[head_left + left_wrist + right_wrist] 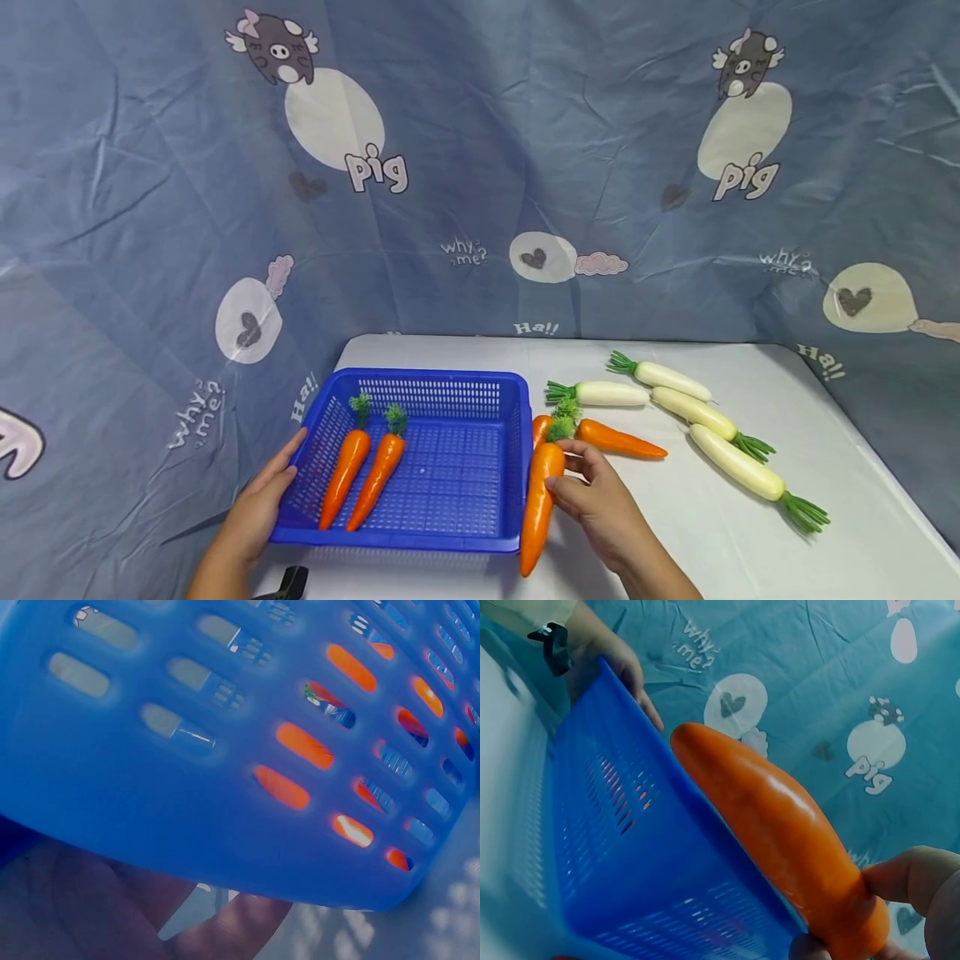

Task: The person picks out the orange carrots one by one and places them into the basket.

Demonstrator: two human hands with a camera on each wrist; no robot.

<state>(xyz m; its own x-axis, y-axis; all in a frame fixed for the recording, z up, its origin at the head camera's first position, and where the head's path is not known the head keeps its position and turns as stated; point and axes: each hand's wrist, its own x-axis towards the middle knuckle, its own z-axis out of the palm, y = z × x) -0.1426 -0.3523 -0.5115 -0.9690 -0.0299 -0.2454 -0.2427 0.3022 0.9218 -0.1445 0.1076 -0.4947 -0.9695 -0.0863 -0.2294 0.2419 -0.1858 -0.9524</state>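
My right hand (600, 500) pinches an orange carrot (538, 508) with a green leafy top, between thumb and fingers. The carrot is at the right rim of a blue plastic basket (405, 542), its tip pointing toward me; the right wrist view shows the carrot (780, 825) beside that rim. At the basket's left side, my left hand (258, 500) holds the edge. Inside the basket, two carrots lie side by side, a left carrot (346, 477) and a right carrot (378, 479). The left wrist view shows mostly the slotted basket wall (150, 795) with fingers against it.
Right of the basket lie another carrot (622, 440) and one partly hidden carrot (541, 427). Several white radishes with green tops, including a near radish (738, 462), lie farther right on the white table (750, 558). A blue patterned cloth (480, 167) hangs behind.
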